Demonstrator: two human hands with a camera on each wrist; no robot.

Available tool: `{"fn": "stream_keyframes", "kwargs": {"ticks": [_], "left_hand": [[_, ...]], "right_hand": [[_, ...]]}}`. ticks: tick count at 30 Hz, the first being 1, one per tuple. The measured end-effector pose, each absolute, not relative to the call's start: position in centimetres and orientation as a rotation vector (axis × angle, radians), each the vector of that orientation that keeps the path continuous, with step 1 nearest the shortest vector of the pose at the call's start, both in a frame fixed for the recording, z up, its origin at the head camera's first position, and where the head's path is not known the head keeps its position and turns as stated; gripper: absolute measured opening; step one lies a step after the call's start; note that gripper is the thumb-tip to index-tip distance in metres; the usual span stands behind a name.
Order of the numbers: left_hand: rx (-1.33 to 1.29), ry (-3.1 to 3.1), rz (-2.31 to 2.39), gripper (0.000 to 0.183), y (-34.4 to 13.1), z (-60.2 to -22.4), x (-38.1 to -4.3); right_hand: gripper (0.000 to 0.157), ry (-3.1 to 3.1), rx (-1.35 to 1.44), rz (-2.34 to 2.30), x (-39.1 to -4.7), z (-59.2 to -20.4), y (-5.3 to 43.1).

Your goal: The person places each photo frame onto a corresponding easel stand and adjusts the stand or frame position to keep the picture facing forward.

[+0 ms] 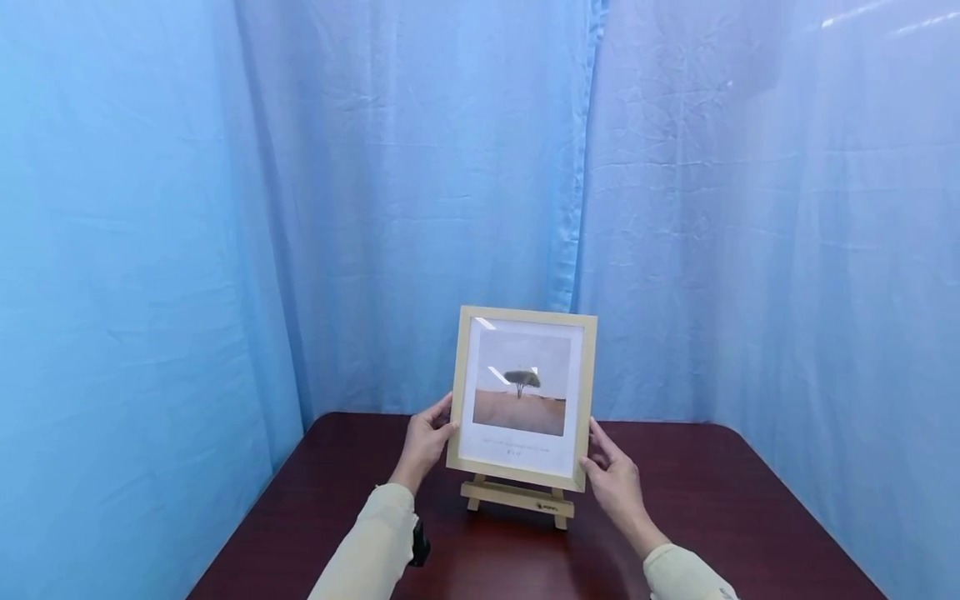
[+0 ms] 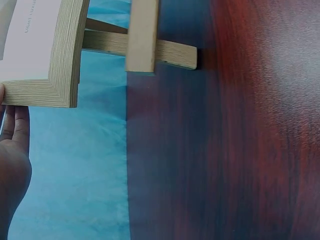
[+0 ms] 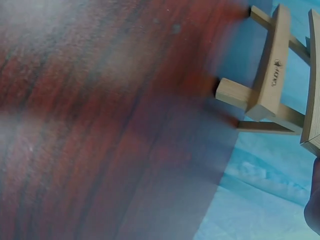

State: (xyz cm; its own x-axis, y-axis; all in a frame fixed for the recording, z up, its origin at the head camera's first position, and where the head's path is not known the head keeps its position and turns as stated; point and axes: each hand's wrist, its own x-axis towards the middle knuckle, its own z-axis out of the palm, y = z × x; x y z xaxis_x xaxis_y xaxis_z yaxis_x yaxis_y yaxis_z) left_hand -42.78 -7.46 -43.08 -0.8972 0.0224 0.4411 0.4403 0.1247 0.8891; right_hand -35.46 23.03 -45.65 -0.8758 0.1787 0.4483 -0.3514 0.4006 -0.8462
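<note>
A pale wooden picture frame with a print of a lone tree is held upright between both hands, slightly tilted. At its left edge my left hand pinches it, thumb on the front and fingers behind. My right hand grips the opposite edge near the lower corner. Under the frame stands a small wooden easel; its upper part is hidden behind the frame. In the left wrist view, a gap separates the frame's bottom edge from the easel's ledge. Dark lettering marks the ledge in the right wrist view.
The easel's legs rest on a dark red-brown wooden table with rounded far corners. Blue curtains hang behind the table and along both sides. A black device is strapped at the left wrist.
</note>
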Motion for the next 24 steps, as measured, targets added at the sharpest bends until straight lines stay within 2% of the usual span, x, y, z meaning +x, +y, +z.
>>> {"fn": "stream_keyframes", "kwargs": {"ticks": [24], "left_hand": [[-0.384, -2.082, -1.819, 0.052, -7.3, -45.9, -43.4]], "right_hand": [[0.070, -2.183, 0.110, 1.477, -35.7, -48.0, 22.5]]}}
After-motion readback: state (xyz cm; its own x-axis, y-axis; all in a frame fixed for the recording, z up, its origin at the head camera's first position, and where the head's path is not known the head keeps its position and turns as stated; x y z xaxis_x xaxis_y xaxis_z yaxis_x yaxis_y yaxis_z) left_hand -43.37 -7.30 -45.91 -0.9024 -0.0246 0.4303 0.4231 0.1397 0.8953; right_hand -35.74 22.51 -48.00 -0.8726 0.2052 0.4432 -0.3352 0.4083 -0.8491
